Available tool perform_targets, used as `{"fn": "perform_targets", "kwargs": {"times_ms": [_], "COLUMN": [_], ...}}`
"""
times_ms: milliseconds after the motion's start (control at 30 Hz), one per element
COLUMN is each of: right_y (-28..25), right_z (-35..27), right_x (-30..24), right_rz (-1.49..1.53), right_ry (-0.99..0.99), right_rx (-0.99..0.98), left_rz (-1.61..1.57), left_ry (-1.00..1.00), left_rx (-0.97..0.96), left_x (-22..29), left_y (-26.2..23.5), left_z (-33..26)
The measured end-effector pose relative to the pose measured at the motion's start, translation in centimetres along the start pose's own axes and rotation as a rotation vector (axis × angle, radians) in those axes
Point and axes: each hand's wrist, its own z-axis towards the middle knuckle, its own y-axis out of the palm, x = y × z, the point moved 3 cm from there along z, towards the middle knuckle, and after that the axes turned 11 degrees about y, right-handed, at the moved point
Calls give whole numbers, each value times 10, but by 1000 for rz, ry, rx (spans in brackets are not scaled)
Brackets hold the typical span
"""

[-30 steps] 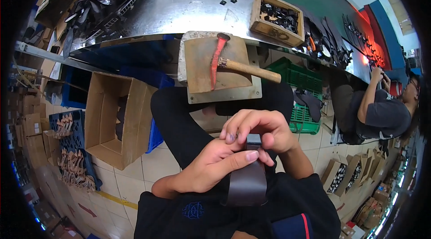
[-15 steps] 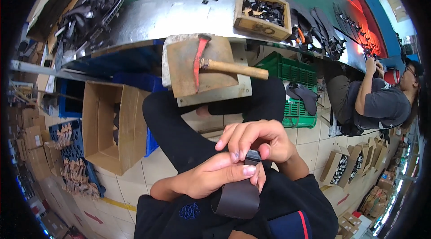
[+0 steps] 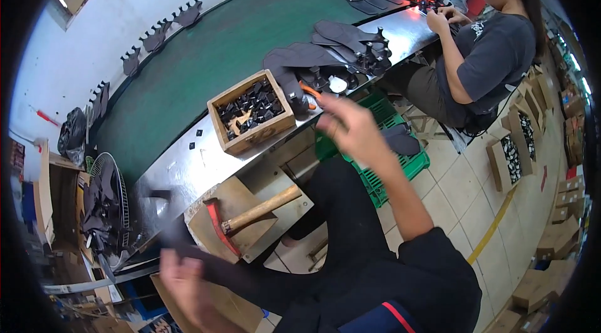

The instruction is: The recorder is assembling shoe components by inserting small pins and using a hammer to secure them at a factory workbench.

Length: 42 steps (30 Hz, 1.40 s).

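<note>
Pinched in your left hand (image 3: 188, 283), at about seven o'clock, is a long dark flat strap (image 3: 172, 233) that blurs upward toward the metal counter (image 3: 188, 170); your grip on it is pressed together around its lower end, though motion smears the fingers. Your right hand (image 3: 350, 129) hangs in the air near the middle, at about one o'clock from your lap, its grip loosely spread and holding nothing, just beside the green plastic crate (image 3: 400, 164) on the floor.

Between your hands, at the counter's near edge, lies a hammer with a red head and pale wooden handle (image 3: 250, 214), resting on a square wooden board (image 3: 231, 220).

Farther out, at twelve o'clock, a small wooden box filled with black clips (image 3: 251, 111) sits on the counter. Behind it runs a green conveyor belt (image 3: 238, 45), with a heap of dark flat sole-shaped pieces (image 3: 332, 45) at one o'clock.

At two o'clock, well apart from you, another person in a grey shirt (image 3: 482, 51) sits at the same counter, hands on the work there.
</note>
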Motion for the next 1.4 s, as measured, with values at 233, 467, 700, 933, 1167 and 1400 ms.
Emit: {"fn": "perform_targets", "kwargs": {"times_ms": [233, 467, 700, 933, 1167, 1400], "right_y": [-51, -33, -27, -36, 60, 154], "right_z": [95, 135, 164, 144, 20, -62], "right_x": [122, 114, 107, 15, -166, -140], "right_rz": [-377, -428, -1012, -823, -340, -169], "right_ry": [-28, -55, 135, -640, -1213, -1202], "right_rx": [110, 160, -407, 485, 264, 101], "left_rz": [779, 708, 844, 742, -908, -1121], "left_ry": [453, 501, 688, 658, -131, -239], "left_rx": [897, 139, -164, -69, -575, -72], "left_x": [0, -27, 6, 5, -27, -94], "left_y": [-190, 47, 167, 133, 59, 35], "left_z": [123, 152, 124, 107, 84, -33]}}
